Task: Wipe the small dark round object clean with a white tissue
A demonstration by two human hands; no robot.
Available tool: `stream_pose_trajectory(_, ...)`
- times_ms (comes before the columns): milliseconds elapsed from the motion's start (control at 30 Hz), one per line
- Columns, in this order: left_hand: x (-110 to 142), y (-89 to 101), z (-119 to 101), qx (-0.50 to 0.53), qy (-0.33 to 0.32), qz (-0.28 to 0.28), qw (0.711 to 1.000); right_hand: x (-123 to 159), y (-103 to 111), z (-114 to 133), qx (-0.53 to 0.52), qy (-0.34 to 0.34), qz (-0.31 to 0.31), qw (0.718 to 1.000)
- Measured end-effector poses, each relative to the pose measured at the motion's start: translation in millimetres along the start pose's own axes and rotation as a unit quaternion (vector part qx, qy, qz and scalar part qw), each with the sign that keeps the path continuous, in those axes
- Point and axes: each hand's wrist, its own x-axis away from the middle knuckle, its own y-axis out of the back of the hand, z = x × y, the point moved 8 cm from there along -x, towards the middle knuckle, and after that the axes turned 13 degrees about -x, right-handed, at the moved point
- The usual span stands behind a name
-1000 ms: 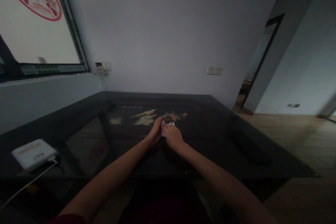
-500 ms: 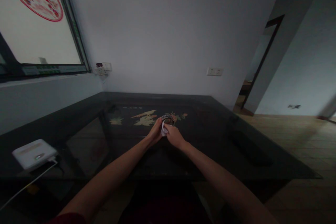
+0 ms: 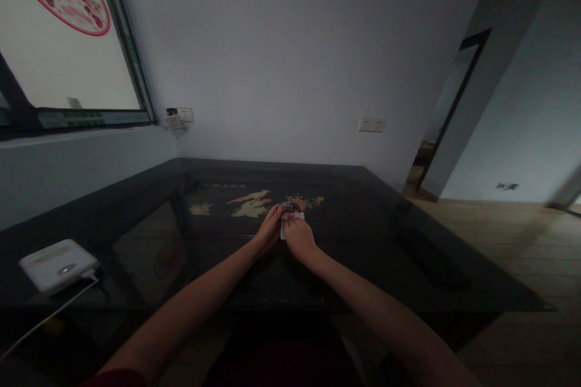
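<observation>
Over the middle of the dark table, my left hand (image 3: 269,225) is closed on the left side of a small round glassy dish (image 3: 290,207). The dish looks dark and shiny; its exact kind is hard to make out. My right hand (image 3: 299,237) presses a crumpled white tissue (image 3: 297,216) against the near side of the dish, fingers bent over it. A corner of the tissue hangs down between the two hands. The lower part of the dish is hidden by my fingers.
The glossy black table (image 3: 363,230) bears a bird-and-flower picture (image 3: 249,202). At the left edge stands a white box-shaped device (image 3: 59,266) with a white cable (image 3: 49,317). A dark long object (image 3: 431,257) lies on the right. A wall socket (image 3: 372,125) is beyond.
My right hand has shifted from a pinch at the dish's rim to lying across its near side, spreading the tissue there. My left hand keeps its hold, and the dish seems tilted differently.
</observation>
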Motion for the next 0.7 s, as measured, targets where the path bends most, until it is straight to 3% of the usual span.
stream_pose_trajectory(133, -2, 5.3, 1, 0.009, 0.004, -0.019, 1.0, -4, 5, -14, -0.214, -0.05, -0.011, 0.975)
stream_pose_trajectory(200, -2, 6.3, 1, 0.013, 0.002, -0.023, 1.0, -8, 4, -20, -0.358, -0.067, -0.036, 0.931)
stream_pose_trajectory(300, -3, 4.2, 3, 0.023, 0.008, -0.01, 1.0, -12, 0, -28, -0.534, -0.088, -0.081, 0.837)
stream_pose_trajectory(367, -3, 2.8, 4, 0.035, 0.01, -0.002, 0.999, -13, -2, -29, -0.57, -0.093, -0.095, 0.81)
stream_pose_trajectory(433, -4, 3.4, 5, 0.038, 0.009, -0.005, 0.999, -12, -2, -27, -0.548, -0.08, -0.086, 0.828)
stream_pose_trajectory(500, -4, 4.7, 5, 0.036, 0.007, -0.008, 0.999, -11, 1, -23, -0.484, -0.055, -0.061, 0.871)
stream_pose_trajectory(600, -4, 4.9, 6, 0.035, 0.003, 0.0, 0.999, -7, 5, -18, -0.327, -0.027, -0.016, 0.945)
stream_pose_trajectory(700, -4, 4.3, 5, 0.027, -0.001, 0.01, 1.0, -3, 6, -10, -0.149, -0.006, 0.017, 0.989)
